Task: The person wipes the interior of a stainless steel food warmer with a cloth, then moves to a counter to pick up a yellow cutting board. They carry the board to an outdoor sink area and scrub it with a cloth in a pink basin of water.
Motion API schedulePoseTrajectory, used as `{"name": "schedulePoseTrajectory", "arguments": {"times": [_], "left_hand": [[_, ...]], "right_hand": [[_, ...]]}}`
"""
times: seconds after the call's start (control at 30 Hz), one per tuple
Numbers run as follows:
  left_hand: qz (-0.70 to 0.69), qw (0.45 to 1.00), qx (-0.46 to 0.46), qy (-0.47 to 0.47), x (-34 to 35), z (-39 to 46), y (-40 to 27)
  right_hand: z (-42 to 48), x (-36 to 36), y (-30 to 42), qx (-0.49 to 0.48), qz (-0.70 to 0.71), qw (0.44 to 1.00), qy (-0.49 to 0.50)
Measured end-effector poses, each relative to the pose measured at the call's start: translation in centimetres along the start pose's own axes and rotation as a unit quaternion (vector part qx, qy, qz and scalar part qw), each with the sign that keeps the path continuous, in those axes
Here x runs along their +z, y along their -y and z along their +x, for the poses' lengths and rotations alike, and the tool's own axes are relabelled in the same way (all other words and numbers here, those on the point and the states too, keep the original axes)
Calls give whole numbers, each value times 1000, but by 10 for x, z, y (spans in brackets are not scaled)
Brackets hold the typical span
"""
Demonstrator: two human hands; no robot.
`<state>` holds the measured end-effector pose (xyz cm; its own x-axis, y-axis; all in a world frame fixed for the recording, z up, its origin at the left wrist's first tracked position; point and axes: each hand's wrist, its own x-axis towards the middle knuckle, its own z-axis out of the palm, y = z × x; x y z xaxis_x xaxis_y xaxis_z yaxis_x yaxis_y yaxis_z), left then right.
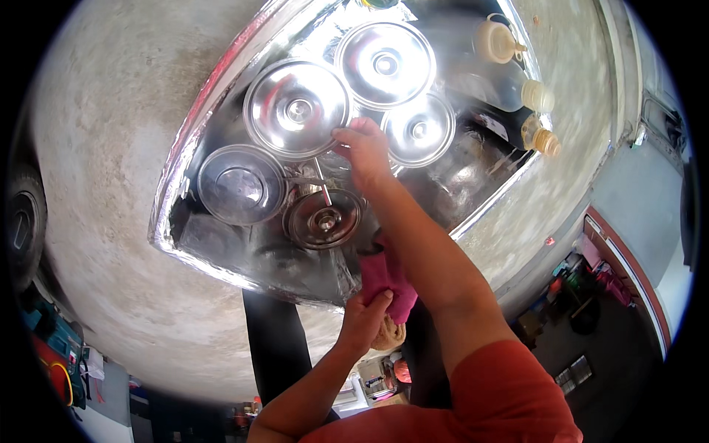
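Note:
My right hand (pixel 365 152) reaches over a foil-covered surface (pixel 221 266), its fingertips gripping the right rim of a large round steel lid (pixel 277 119). My left hand (pixel 368 321), low in the middle, holds a pink cloth (pixel 382 271); a tan fluffy piece (pixel 389 334) hangs below it. Another large steel lid (pixel 410 55) lies behind, and a smaller one (pixel 429 141) is right of my right hand. Near my right forearm sits a dark round lid with a knob (pixel 343 227). A round lid or shallow pan (pixel 241 185) is at the left. Glare hides some edges.
Several bottles with light caps stand at the right edge, including a squat tan container (pixel 496 41) and an amber-necked bottle (pixel 540 138). The surface has a raised foil edge (pixel 185 133). A tyre (pixel 25 227) is at far left; assorted items (pixel 587 271) lie at lower right.

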<state>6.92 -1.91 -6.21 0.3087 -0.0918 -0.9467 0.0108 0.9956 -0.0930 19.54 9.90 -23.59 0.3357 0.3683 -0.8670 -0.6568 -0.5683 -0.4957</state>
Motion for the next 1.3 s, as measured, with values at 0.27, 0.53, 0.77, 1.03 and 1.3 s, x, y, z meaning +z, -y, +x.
{"name": "schedulePoseTrajectory", "arguments": {"times": [0.27,0.53,0.77,1.03,1.3], "left_hand": [[-5,1000,-8,0,-3,3,11],[-95,995,-27,34,-8,12,41],[-15,1000,-22,6,-2,6,30],[-78,997,-14,18,-7,10,36],[23,1000,12,-8,-2,1,15]], "right_hand": [[-6,-31,-27,-17,23,999,27],[-29,-61,-24,22,-6,1000,-16],[-38,-63,-10,-6,-178,980,-85],[10,-95,50,-131,-153,940,-275],[73,-136,27,-196,-253,901,-294]]}}
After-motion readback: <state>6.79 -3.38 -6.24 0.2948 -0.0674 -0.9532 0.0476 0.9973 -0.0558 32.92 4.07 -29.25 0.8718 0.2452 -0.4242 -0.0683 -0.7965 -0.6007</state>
